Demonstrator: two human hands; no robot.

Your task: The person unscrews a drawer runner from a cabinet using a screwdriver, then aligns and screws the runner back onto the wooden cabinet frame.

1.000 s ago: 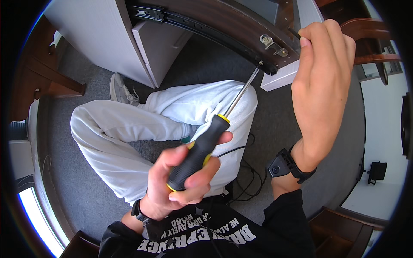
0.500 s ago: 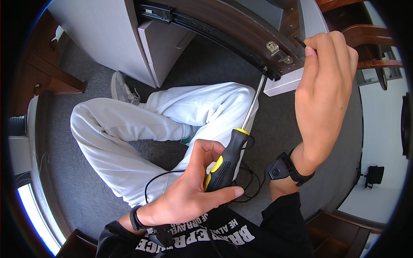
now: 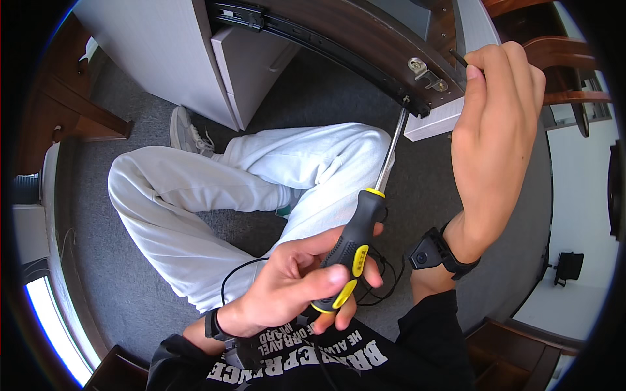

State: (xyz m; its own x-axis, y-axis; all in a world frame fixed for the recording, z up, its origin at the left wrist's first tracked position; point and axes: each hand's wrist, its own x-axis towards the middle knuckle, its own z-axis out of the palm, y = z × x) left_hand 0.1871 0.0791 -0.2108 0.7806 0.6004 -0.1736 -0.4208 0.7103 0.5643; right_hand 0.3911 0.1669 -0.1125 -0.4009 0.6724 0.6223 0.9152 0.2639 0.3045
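Dark grey carpet across floor. Tall pale wood-grain cabinet upper left, lower handled cabinet door just beside it. Dark brown wooden furniture with round knobs far left. Glaring white window lower left. Reddish-brown wooden chair, curved armrest, upper right. White wall right; small black fixture against it. Brown wooden furniture lower right.
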